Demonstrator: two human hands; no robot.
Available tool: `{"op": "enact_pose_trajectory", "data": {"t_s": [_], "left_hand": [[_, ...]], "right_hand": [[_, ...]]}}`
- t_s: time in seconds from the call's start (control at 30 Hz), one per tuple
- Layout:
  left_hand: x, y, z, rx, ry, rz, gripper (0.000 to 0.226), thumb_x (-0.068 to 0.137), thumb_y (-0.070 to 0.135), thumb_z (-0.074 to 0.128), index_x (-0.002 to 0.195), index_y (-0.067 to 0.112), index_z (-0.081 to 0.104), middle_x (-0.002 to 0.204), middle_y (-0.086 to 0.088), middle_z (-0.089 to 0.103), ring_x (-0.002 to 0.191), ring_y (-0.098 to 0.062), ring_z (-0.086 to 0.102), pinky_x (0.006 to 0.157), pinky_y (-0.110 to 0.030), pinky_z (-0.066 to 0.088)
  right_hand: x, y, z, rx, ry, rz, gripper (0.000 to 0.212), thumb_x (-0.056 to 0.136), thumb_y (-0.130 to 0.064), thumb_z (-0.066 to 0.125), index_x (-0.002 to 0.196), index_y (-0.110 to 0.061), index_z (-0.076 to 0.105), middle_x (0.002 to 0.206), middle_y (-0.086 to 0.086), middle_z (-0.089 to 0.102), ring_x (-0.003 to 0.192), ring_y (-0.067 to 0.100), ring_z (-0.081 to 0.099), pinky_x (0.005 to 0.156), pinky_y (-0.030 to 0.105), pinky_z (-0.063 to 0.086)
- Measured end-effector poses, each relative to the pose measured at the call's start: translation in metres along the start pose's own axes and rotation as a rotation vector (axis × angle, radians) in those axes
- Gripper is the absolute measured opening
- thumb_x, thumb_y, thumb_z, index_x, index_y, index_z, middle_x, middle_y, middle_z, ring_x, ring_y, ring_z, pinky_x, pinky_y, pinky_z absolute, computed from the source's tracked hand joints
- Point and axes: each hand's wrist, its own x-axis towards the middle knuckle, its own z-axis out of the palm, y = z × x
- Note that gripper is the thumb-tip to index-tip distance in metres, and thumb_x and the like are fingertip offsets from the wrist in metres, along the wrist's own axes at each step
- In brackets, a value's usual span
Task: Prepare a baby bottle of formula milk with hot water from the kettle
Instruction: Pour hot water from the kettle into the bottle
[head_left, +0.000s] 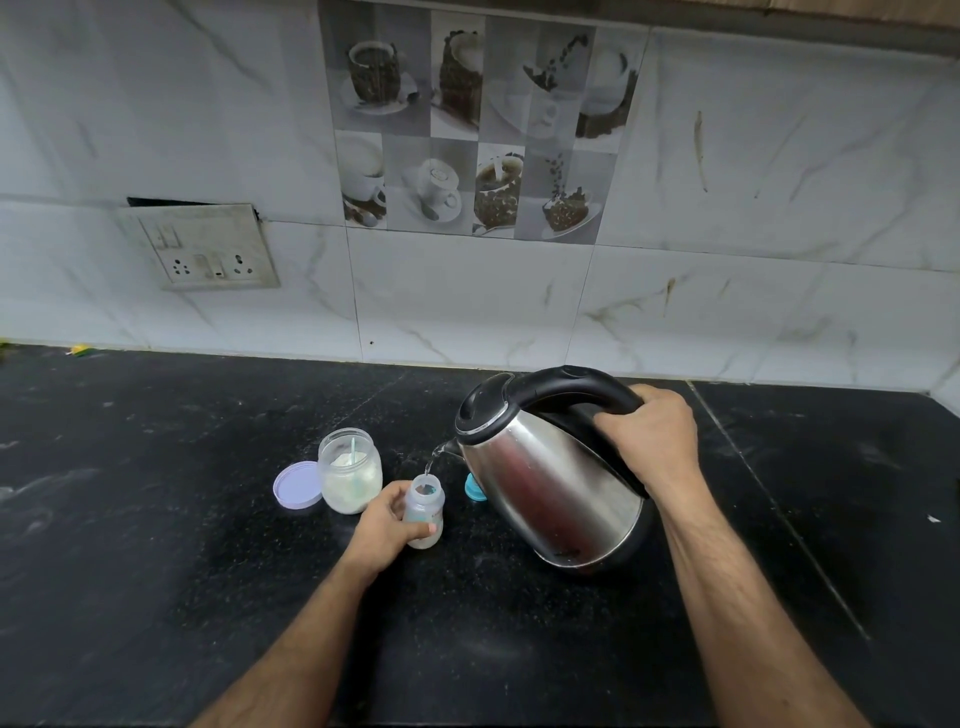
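Left hand (387, 530) steadies bottle (426, 512); right hand (652, 436) tilts kettle (550, 478) above.

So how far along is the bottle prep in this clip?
Done: formula jar open, lid beside it; bottle uncapped. In hand: right hand tilts the kettle, pouring into the bottle, left hand steadying it. Left: capping with the blue cap and mixing.
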Motion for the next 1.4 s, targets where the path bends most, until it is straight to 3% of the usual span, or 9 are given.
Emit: {"op": "enact_pose_trajectory", "data": {"t_s": [0.27,0.57,0.7,0.77,0.9,1.1,1.4], "left_hand": [[0.000,0.003,0.002,-0.009,0.003,-0.003,0.056,0.069,-0.012,0.080,0.114,0.013,0.058,0.115,-0.006,0.070,0.111,-0.021,0.066,0.101,-0.038,0.050],[0.003,0.006,0.004,-0.001,-0.003,-0.012,0.058,0.069,-0.010,0.081,0.116,0.013,0.058,0.118,-0.005,0.069,0.113,-0.021,0.065,0.103,-0.040,0.049],[0.004,0.008,0.005,-0.011,0.010,-0.004,0.058,0.070,-0.012,0.080,0.118,0.010,0.058,0.116,-0.004,0.070,0.111,-0.019,0.065,0.097,-0.031,0.050],[0.003,0.010,0.006,-0.017,0.006,-0.002,0.058,0.070,-0.012,0.079,0.119,0.010,0.058,0.116,-0.003,0.070,0.110,-0.017,0.066,0.094,-0.028,0.051],[0.003,0.011,0.006,-0.025,0.017,0.004,0.056,0.070,-0.015,0.077,0.118,0.006,0.057,0.117,-0.008,0.069,0.111,-0.021,0.065,0.101,-0.037,0.050],[0.004,0.011,0.007,-0.032,0.012,0.008,0.055,0.070,-0.015,0.078,0.115,0.009,0.058,0.115,-0.006,0.070,0.110,-0.022,0.066,0.098,-0.033,0.051],[0.009,0.013,0.006,-0.026,-0.002,0.000,0.056,0.070,-0.011,0.080,0.114,0.014,0.059,0.115,-0.005,0.071,0.111,-0.022,0.066,0.101,-0.037,0.050]], "right_hand": [[-0.001,0.005,0.005,0.001,-0.011,0.012,0.018,0.051,-0.036,0.061,0.056,-0.019,0.059,0.048,-0.005,0.057,0.054,0.018,0.057,0.051,0.028,0.037],[-0.004,0.014,0.014,-0.008,-0.038,0.024,0.019,0.063,-0.024,0.073,0.053,-0.023,0.057,0.046,-0.009,0.056,0.053,0.013,0.056,0.050,0.026,0.034],[-0.005,0.018,0.018,-0.013,-0.058,0.051,0.017,0.064,-0.023,0.074,0.056,-0.023,0.059,0.049,-0.007,0.058,0.055,0.016,0.058,0.050,0.025,0.035],[-0.006,0.020,0.020,-0.013,-0.062,0.058,0.018,0.063,-0.025,0.074,0.055,-0.023,0.058,0.049,-0.007,0.057,0.056,0.018,0.058,0.051,0.026,0.035],[-0.008,0.020,0.026,-0.002,-0.060,0.061,0.016,0.054,-0.036,0.064,0.054,-0.021,0.058,0.047,-0.007,0.056,0.054,0.018,0.057,0.051,0.027,0.036],[-0.007,0.022,0.032,0.024,-0.055,0.085,0.021,0.050,-0.040,0.060,0.056,-0.020,0.061,0.046,-0.007,0.056,0.054,0.017,0.059,0.051,0.027,0.039],[0.006,0.018,0.028,0.162,-0.042,0.091,0.015,0.050,-0.030,0.061,0.058,-0.018,0.062,0.047,-0.007,0.053,0.055,0.023,0.054,0.059,0.042,0.050]]}}
